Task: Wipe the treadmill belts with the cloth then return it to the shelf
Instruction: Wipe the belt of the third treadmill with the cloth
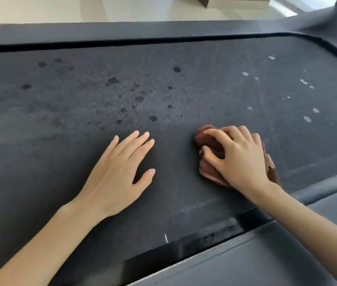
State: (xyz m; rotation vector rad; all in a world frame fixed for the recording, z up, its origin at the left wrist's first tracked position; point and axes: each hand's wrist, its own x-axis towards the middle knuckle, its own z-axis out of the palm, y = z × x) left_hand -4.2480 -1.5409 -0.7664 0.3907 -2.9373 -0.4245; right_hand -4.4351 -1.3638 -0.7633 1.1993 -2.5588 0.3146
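Pale, brightly lit floor (81, 8) lies beyond, with a brown box (203, 0) standing on it.

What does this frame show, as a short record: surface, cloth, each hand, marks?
surface: treadmill belt, dark grey
cloth: brown, bunched, on the belt
right hand: grips the cloth, fingers curled
left hand: flat on the belt, apart from the cloth
marks: dark spots left of centre; pale specks far right

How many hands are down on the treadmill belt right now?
2. The left hand lies flat on the bare treadmill belt, near centre; the right hand grips the brown cloth bunched on the belt, to its right.
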